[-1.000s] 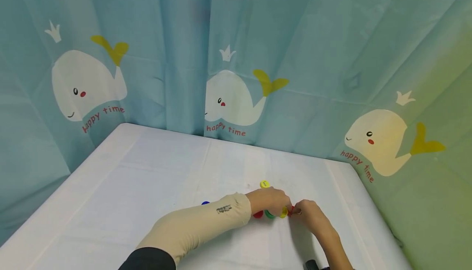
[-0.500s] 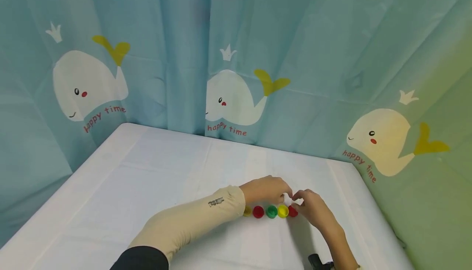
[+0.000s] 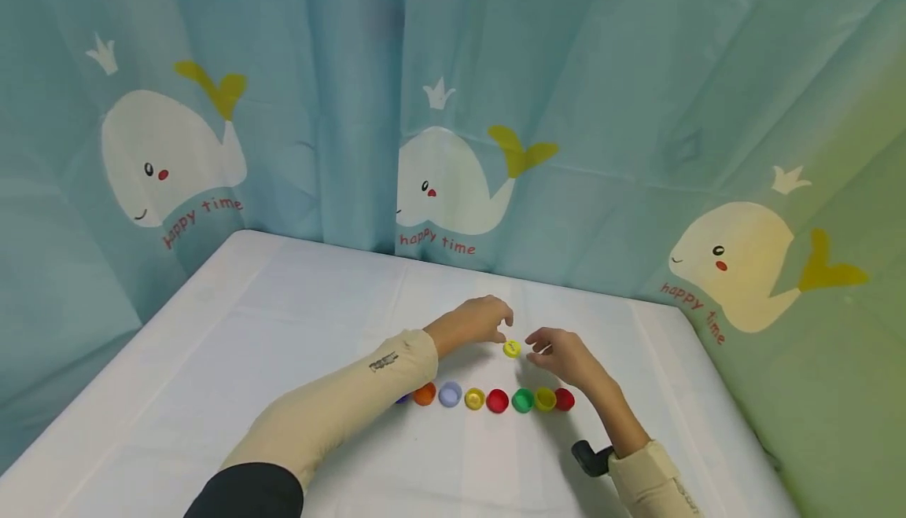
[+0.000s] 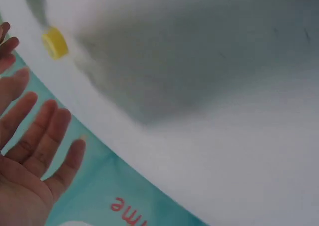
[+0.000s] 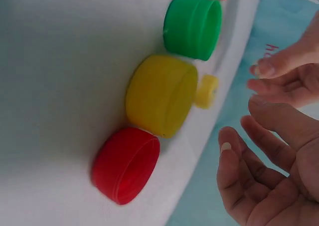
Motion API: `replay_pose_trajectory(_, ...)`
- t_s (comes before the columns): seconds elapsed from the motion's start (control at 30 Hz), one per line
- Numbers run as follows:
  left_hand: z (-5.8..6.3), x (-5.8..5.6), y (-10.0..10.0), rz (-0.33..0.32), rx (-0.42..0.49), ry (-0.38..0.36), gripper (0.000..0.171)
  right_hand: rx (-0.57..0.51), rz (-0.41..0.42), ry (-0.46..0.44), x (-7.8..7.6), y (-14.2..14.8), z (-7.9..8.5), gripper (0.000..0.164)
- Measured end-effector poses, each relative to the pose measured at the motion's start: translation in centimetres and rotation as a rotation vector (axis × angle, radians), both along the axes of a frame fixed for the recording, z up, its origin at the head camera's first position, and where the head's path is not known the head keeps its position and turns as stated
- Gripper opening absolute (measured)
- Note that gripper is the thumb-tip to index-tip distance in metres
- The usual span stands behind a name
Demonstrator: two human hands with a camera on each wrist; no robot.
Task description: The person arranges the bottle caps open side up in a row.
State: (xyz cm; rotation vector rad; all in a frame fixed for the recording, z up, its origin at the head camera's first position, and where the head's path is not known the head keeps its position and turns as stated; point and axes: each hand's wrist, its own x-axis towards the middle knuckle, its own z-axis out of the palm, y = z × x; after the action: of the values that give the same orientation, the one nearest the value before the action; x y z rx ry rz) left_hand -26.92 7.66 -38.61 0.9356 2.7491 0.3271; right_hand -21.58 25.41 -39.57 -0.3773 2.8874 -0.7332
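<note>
A small yellow bottle cap [image 3: 512, 348] with a mark on its top lies alone on the white table. Left of it is my left hand [image 3: 473, 321], fingers loosely bent and holding nothing. My right hand [image 3: 564, 354] hovers just right of the same cap, fingers spread and bare. In the left wrist view, the left hand's fingers [image 4: 47, 131] are extended below the cap [image 4: 55, 43]. Nearer to me runs a row of caps, with a red cap [image 3: 564, 399] at its right end, touching a larger yellow cap [image 3: 545, 399]. Both open sides show in the right wrist view.
Leftward the row continues with green [image 3: 523, 400], red [image 3: 498, 401], gold [image 3: 475, 398], lilac [image 3: 450, 394] and orange [image 3: 425, 394] caps. A blue cap [image 3: 403, 398] is partly hidden by my left sleeve [image 3: 340, 416]. A whale-print curtain [image 3: 354, 109] hangs behind the table.
My hands have let go of the red cap, which now sits at the row's right end. Both have moved farther out and apart, to either side of the lone yellow cap.
</note>
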Motion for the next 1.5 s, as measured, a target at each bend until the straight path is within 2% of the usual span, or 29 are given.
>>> replay_pose_trajectory(0.17,-0.6,-0.7,0.5,-0.003,0.022,-0.009,0.028,0.026,-0.017,-0.04,-1.9,-0.5,-0.7,0.023)
replay_pose_trajectory(0.4,-2.1,0.5,1.8,-0.019,-0.072,0.037,0.029,0.026,-0.018,-0.118,-2.9,-1.5,-1.7,0.026)
replay_pose_trajectory(0.47,-2.3,0.8,2.1,-0.029,-0.087,0.056,0.028,0.039,-0.034,-0.116,-3.1,-1.8,-1.9,0.026)
replay_pose_trajectory(0.63,-2.4,1.1,2.3,0.0,-0.077,0.061,0.021,0.093,-0.047,-0.084,-3.3,-2.3,-2.0,0.025)
replay_pose_trajectory(0.9,-2.3,0.8,1.8,0.027,-0.02,-0.039,0.014,0.09,-0.063,-0.067,-3.3,-2.6,-2.3,0.022)
replay_pose_trajectory(1.07,-2.4,0.5,1.4,0.065,0.069,-0.113,0.004,0.059,-0.059,-0.032,-3.0,-2.5,-2.4,0.021)
replay_pose_trajectory(1.13,-2.3,0.5,1.1,0.086,0.137,-0.102,0.007,0.034,-0.045,0.003,-2.9,-2.5,-2.3,0.02)
replay_pose_trajectory(1.3,-2.1,0.7,0.4,0.132,0.286,0.006,0.011,-0.055,-0.018,0.083,-2.4,-2.6,-1.8,0.02)
replay_pose_trajectory(1.4,-1.9,0.9,0.1,0.164,0.34,0.012,0.015,-0.103,-0.007,0.102,-2.0,-2.7,-1.5,0.023)
replay_pose_trajectory(1.5,-1.7,1.3,-0.2,0.213,0.391,-0.022,0.017,-0.141,0.003,0.117,-1.7,-2.8,-1.1,0.026)
